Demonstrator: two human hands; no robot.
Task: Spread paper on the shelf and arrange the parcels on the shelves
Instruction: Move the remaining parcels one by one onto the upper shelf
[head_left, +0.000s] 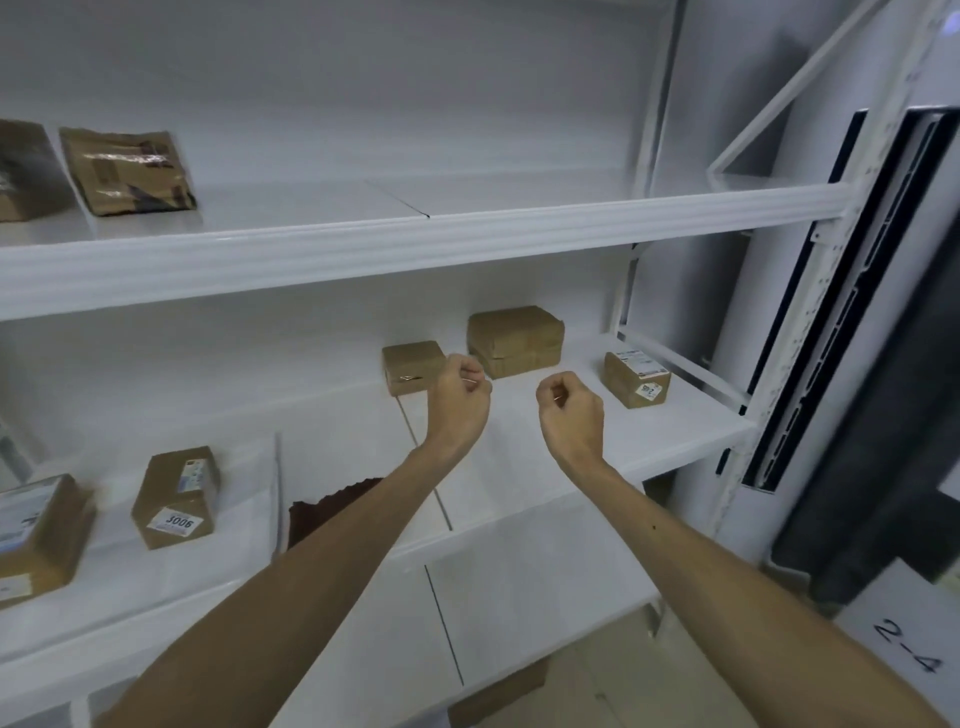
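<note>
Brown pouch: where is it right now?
Head view: the pouch lies on the upper shelf at the far left, just right of a parcel cut off by the frame edge.

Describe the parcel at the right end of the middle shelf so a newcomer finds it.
Go to the middle shelf of the white rack and follow it to its right end. The parcel there is a small brown box, standing apart. Unlike the two plain brown boxes to its left, it carries white labels.
</note>
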